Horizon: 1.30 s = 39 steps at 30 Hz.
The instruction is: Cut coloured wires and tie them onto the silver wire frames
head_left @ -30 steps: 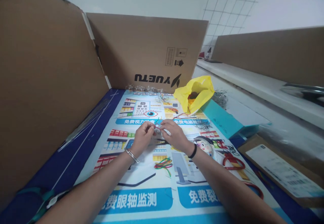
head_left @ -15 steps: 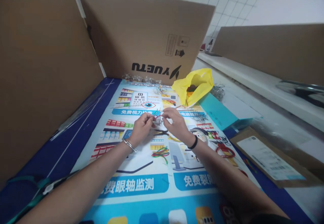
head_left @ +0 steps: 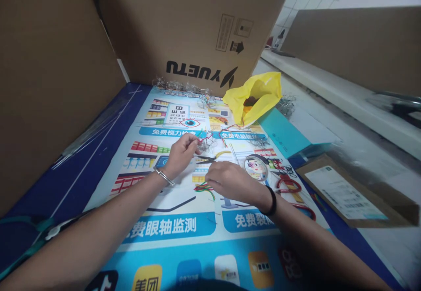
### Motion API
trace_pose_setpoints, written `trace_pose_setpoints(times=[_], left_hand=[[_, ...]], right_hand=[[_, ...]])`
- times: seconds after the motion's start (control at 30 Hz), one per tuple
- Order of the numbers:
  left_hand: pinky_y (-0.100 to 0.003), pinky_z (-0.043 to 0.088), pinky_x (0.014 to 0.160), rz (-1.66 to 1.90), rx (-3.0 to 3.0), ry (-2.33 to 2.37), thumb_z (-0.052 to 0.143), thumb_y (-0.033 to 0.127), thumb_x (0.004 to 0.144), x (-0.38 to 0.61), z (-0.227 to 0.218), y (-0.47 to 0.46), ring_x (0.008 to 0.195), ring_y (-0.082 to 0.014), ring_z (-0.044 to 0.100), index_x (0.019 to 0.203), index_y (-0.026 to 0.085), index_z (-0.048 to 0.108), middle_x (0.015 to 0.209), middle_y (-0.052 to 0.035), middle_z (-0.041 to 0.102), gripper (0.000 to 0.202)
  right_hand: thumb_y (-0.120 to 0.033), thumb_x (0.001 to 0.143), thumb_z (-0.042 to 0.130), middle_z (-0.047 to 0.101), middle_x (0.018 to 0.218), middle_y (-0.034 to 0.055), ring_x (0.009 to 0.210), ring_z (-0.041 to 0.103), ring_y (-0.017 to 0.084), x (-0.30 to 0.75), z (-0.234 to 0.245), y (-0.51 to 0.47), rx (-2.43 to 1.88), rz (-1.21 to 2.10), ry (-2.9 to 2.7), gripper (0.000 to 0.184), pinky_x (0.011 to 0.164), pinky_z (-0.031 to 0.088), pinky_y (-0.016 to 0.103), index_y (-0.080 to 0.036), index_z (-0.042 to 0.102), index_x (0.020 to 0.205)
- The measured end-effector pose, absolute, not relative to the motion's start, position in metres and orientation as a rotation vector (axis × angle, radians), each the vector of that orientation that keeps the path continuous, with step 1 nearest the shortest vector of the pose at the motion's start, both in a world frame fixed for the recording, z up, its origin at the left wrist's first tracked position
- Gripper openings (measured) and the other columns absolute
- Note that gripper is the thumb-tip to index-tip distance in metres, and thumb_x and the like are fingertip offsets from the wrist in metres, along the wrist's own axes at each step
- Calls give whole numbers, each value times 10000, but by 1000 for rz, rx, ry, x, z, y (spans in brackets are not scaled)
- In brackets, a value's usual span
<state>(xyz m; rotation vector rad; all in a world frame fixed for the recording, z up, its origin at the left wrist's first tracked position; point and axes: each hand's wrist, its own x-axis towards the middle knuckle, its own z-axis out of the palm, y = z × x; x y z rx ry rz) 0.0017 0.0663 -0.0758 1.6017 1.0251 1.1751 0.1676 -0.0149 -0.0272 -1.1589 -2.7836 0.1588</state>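
Observation:
My left hand (head_left: 184,148) is pinched on a thin wire (head_left: 204,139) with red and green parts, whose end sticks out past the fingertips toward a grey tangle. To the right and nearer to me, my right hand (head_left: 226,179) has its fingers curled downward beside a bundle of coloured wires (head_left: 203,187), red, yellow and green. The fingertips hide whatever they may hold. Between the hands lie pliers (head_left: 210,157) with dark jaws and yellow handles, flat on the printed poster (head_left: 197,252).
Cardboard panels (head_left: 144,28) rise behind and to the left. A yellow bag (head_left: 263,87), a turquoise box (head_left: 289,134) and a brown parcel (head_left: 362,199) stand along the right. Clear wiry pieces (head_left: 184,86) line the back. Red coiled wire (head_left: 291,185) lies right of my right wrist.
My right hand has left the wire beside my left hand and come down toward me, to the coloured bundle. My left hand stays pinched on its wire. The camera view has tilted downward.

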Motion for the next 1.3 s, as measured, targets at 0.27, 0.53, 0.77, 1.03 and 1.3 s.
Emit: trace_pose_setpoints(times=[0.27,0.53,0.77,1.03,1.3], left_hand=[[-197,435,528,1168,1620,1003,453,256,851,2,-79,68,601,-93,624,906,197,515,808,11,617,102],[-198,443,533,1150,1628,994,445,244,844,2,-81,70,606,-92,626,960,202,493,851,1,624,132],[-206,457,551,1156,1618,1024,464,241,826,3,-80,69,611,-90,627,981,203,498,914,-13,636,163],[-213,467,572,1166,1643,1026,448,216,835,2,-81,69,620,-87,630,990,208,485,944,-16,629,159],[-215,465,572,1162,1637,1036,453,228,837,2,-78,68,606,-86,621,993,206,489,942,-15,624,162]], right_hand=[[-196,863,488,630,770,45,724,536,148,162,-34,-17,-1220,136,-2838,185,646,326,265,-149,639,768],[-146,806,497,633,773,61,735,542,160,171,-36,-17,-1238,214,-2844,153,667,342,269,-141,632,734],[-175,831,499,635,764,51,742,556,161,173,-28,-19,-1206,252,-2806,167,672,355,264,-157,656,778],[-184,837,495,643,757,65,731,555,165,159,-43,-22,-1217,182,-2828,189,671,347,274,-146,637,719],[-73,713,499,630,692,18,660,541,136,162,-48,-19,-1310,420,-2584,125,609,346,240,-165,584,703]])
